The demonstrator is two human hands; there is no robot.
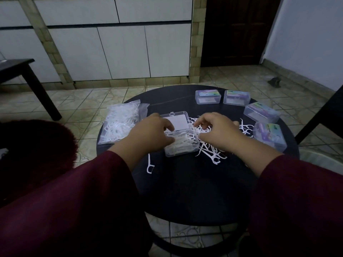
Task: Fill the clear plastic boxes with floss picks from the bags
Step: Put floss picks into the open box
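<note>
- A dark side table (16,68) stands on the tiled floor at far left, well apart from the work.
- A clear bag of white floss picks (119,122) lies on the left part of the round black counter (185,191), near its edge.
- A single floss pick (150,166) lies loose on the counter, just in front of the left wrist.
- The left hand (148,134), in a dark red sleeve, rests over the left side of the open clear box (181,143); its fingers are curled, with thumb and fingertips down on the picks packed inside.
- The box's lid (175,120) is tipped back behind it, a white card showing through.
- The right hand (218,131) hovers just right of the box, fingers bent and pinching at picks along the box's right edge; exactly how many it holds cannot be told.
- A loose heap of floss picks (211,153) spreads on the counter under and around the right hand.
- Four closed clear boxes with coloured labels curve along the far and right side: one (207,96), the next (236,97), a third (261,112), and the nearest (269,136).
</note>
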